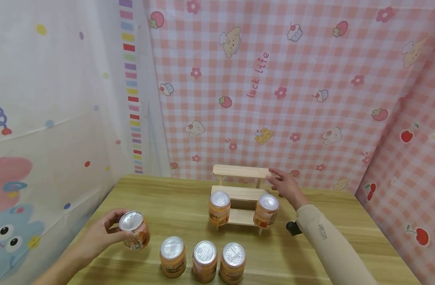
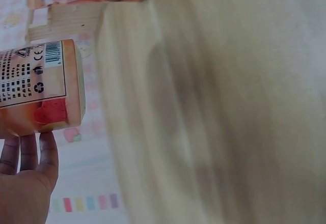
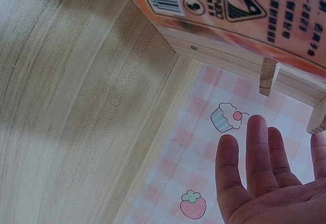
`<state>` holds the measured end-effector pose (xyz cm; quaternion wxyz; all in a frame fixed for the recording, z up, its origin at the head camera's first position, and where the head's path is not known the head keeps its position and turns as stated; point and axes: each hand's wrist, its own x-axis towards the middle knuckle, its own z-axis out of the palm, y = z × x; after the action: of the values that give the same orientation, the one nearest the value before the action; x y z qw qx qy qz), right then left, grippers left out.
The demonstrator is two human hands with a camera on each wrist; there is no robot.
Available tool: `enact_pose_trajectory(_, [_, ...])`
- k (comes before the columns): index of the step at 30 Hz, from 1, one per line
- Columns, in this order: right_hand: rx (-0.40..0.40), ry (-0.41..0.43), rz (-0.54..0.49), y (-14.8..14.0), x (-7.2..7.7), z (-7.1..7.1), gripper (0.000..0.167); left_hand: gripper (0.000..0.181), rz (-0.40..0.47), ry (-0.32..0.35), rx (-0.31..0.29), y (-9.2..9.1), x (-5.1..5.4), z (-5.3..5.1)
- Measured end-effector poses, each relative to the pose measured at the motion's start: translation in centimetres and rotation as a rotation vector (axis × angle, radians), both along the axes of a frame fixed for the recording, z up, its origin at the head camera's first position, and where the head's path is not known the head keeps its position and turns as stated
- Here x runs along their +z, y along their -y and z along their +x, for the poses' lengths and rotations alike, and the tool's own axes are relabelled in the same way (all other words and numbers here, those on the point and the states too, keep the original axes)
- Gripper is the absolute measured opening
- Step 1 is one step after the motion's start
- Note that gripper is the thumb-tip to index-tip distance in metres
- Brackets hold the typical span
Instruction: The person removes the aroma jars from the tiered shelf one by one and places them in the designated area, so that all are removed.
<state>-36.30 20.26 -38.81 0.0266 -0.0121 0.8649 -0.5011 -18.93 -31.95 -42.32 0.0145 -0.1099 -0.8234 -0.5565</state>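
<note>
My left hand grips an orange can with a silver lid, fingers and thumb round its side. In the left wrist view this can is off the table, its barcode label showing. A small three-step wooden rack stands at the back of the table. Similar cans sit on its lowest step, one at the left and one at the right. By the right end of the top step is my right hand, fingers extended and holding nothing; whether it touches the wood, I cannot tell.
Three more orange cans stand in a row at the table's front, left, middle and right. A small black object shows beside the right sleeve. Pink checked cloth hangs behind the wooden table.
</note>
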Motion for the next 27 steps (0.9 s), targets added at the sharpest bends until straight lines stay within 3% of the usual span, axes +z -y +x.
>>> enact_pose_trajectory(7, [0.002,-0.005,0.003,-0.1,-0.1,0.1,0.054,0.056,0.036,0.074,-0.022,-0.1,-2.0,0.2])
enact_pose_trajectory(11, [0.002,-0.006,0.003,0.0,-0.1,0.1,0.054,0.056,0.029,0.043,-0.024,-0.1,-3.0,0.2])
enact_pose_trajectory(17, [-0.001,-0.014,0.005,0.0,0.0,0.1,0.053,0.052,0.054,-0.022,-0.11,-0.3,-4.3,0.4])
enact_pose_trajectory(23, [0.002,-0.013,0.01,0.0,-0.1,0.1,0.055,0.056,0.143,0.085,-0.139,-0.6,-4.6,0.6])
enact_pose_trajectory(27, [0.002,-0.008,0.013,0.0,-0.1,0.1,0.055,0.057,0.139,0.109,-0.125,-0.8,-4.8,0.6])
